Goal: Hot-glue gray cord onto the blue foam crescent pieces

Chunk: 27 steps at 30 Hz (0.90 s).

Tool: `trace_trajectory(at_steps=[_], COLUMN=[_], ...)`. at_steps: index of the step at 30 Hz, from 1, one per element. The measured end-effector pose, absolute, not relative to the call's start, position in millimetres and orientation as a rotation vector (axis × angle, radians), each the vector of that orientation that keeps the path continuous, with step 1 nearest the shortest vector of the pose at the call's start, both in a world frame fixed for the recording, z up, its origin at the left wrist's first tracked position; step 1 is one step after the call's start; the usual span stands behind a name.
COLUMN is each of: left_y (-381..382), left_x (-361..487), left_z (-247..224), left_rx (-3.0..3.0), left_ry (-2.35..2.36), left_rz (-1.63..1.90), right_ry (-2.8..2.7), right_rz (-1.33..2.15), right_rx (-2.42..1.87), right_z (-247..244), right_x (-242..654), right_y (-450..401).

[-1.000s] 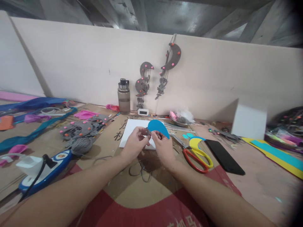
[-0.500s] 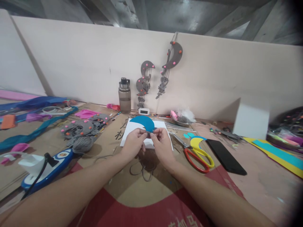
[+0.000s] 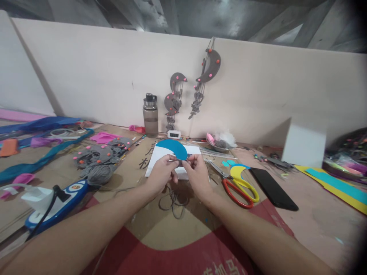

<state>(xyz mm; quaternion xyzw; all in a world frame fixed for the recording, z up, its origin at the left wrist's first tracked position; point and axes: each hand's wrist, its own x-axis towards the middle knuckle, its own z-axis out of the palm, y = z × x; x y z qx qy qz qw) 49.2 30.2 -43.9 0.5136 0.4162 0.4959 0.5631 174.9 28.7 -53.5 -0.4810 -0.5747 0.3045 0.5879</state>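
Note:
My left hand (image 3: 164,172) and my right hand (image 3: 198,175) meet over a white board (image 3: 151,159), thumbs and forefingers pinched close together. Between the fingertips runs a short piece of grey yarn (image 3: 180,163), small and partly hidden. A blue felt crescent (image 3: 172,146) lies just beyond the fingers, its lower tip at the pinch; whether a finger grips that tip is unclear. Loose loops of grey yarn (image 3: 172,202) rest on the cardboard below my hands. To the right of my right hand lie scissors (image 3: 235,193) with red and yellow handles, over a yellow crescent piece (image 3: 238,171).
A black phone (image 3: 273,189) lies right of the scissors. Behind stand a water bottle (image 3: 150,118), a small digital clock (image 3: 174,134) and a bowl of scraps (image 3: 222,142). Leftward are a grey yarn ball (image 3: 100,173) and a power strip (image 3: 69,194). Grey crescent garlands (image 3: 211,67) hang on the wall.
Both hands keep their pinch at nearly the same spot. The blue crescent has shifted very slightly left, and the yarn loops below show more clearly.

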Motion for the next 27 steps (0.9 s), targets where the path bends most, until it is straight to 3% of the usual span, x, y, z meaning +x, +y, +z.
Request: trace_trajectory(at_steps=[27], left_y=[42], left_x=[43], left_z=[-52], left_rx=[1.046], left_ry=[0.844], left_rz=[1.249], right_ry=[-1.534], right_rz=[0.640], right_rx=[-1.138], right_z=[-59], right_x=[174], right_y=[27])
